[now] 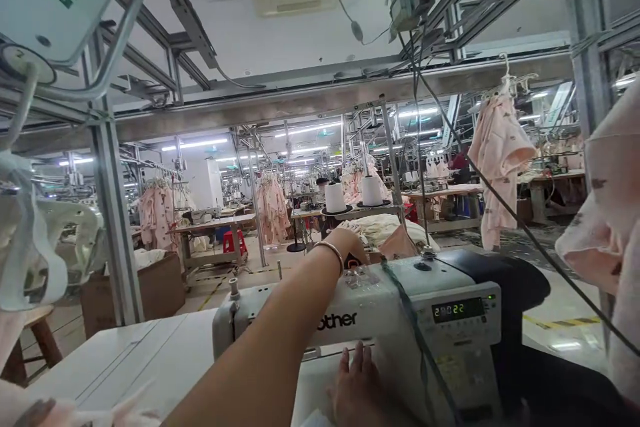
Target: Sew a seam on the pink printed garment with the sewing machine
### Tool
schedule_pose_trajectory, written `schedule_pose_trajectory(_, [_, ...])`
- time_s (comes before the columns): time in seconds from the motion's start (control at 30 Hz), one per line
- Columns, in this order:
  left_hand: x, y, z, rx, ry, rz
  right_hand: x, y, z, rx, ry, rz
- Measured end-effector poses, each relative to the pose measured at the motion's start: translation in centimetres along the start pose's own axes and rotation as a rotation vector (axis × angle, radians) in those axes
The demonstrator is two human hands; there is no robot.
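A white sewing machine (390, 300) with a lit digit display (457, 309) stands in front of me. My left hand (349, 240) reaches across the top of it, a bangle (333, 255) on the wrist. Its fingers are hidden behind the machine head, so what they touch does not show. Below the machine's arm, my right hand (357, 380) points upward with fingers stretched out, close to the machine's front face. No object shows in the visible fingers. A dark green strip (413, 320) hangs down over the machine's front.
White thread cones (335, 198) stand behind the machine. The white table (125, 353) extends left. Pink fabric (613, 227) hangs at the right, and a pink garment (500, 160) on a hanger. A metal post (113, 213) rises at left; a black cable (500, 197) crosses diagonally.
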State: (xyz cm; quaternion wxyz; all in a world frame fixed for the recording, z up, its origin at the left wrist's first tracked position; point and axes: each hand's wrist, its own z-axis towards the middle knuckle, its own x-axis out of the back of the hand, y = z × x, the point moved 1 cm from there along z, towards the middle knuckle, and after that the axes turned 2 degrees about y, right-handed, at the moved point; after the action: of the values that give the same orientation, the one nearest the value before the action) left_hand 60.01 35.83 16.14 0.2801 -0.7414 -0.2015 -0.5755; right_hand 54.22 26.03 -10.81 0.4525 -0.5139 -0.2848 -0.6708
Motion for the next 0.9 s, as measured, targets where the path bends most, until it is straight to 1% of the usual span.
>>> schedule_pose_trajectory(0.07, [-0.5,0.0,0.7,0.005,-0.086,0.011,0.2,-0.2,-0.1,-0.024,0.011,-0.007])
schedule_pose_trajectory(0.1, [-0.7,0.0,0.9,-0.004,-0.108,0.014,0.4,-0.3,-0.2,-0.034,0.014,-0.008])
schedule_pose_trajectory(0.17, [-0.6,-0.1,1.0,-0.041,-0.116,0.009,0.6,-0.3,-0.3,-0.04,0.013,-0.008])
schedule_pose_trajectory(0.23, [0.2,-0.5,0.9,-0.086,-0.1,-0.005,0.8,-0.1,-0.3,-0.028,0.011,-0.006])
schedule_pose_trajectory(0.3, [2.0,-1.1,0.3,-0.12,-0.044,-0.019,0.9,0.1,-0.4,-0.005,0.012,-0.006])
schedule_pose_trajectory(0.33, [3.3,-1.5,-0.2,-0.136,0.009,-0.022,0.9,0.3,-0.4,0.007,0.013,-0.006])
schedule_pose_trajectory(0.4, [6.4,-2.3,-1.9,-0.176,0.157,-0.017,1.0,0.5,-0.4,0.024,0.01,-0.004])
schedule_pose_trajectory(0.47, [9.9,-3.2,-4.9,-0.231,0.322,-0.005,1.0,0.7,-0.4,0.036,0.002,-0.001])
schedule_pose_trajectory(0.5, [11.5,-3.5,-6.9,-0.261,0.402,0.004,1.1,0.7,-0.4,0.042,-0.002,0.002])
schedule_pose_trajectory(0.57, [14.5,-4.2,-11.7,-0.311,0.571,0.023,1.1,0.8,-0.5,0.06,-0.01,0.006])
schedule_pose_trajectory(0.6, [15.7,-4.5,-14.5,-0.373,0.68,0.077,1.0,0.8,-0.5,0.071,-0.01,0.006])
schedule_pose_trajectory(0.63, [16.7,-4.7,-17.4,-0.452,0.772,0.145,1.0,0.9,-0.6,0.082,-0.009,0.005])
schedule_pose_trajectory(0.67, [17.4,-5.0,-20.2,-0.441,0.833,0.136,0.8,0.9,-0.7,0.095,-0.006,0.004])
schedule_pose_trajectory(0.73, [18.0,-5.6,-25.5,-0.443,0.899,0.12,0.5,1.1,-0.6,0.123,0.013,0.002])
schedule_pose_trajectory(0.8, [17.5,-6.0,-30.0,-0.409,0.959,0.028,0.0,1.4,-0.4,0.144,0.046,0.003])
schedule_pose_trajectory(0.83, [16.8,-6.2,-31.8,-0.402,0.962,-0.035,-0.3,1.5,-0.2,0.149,0.066,0.003])
schedule_pose_trajectory(0.87, [15.7,-6.3,-33.4,-0.408,0.934,-0.104,-0.5,1.5,0.0,0.15,0.088,0.005])
schedule_pose_trajectory(0.9, [14.3,-6.3,-34.7,-0.423,0.88,-0.183,-0.7,1.6,0.2,0.15,0.109,0.005])
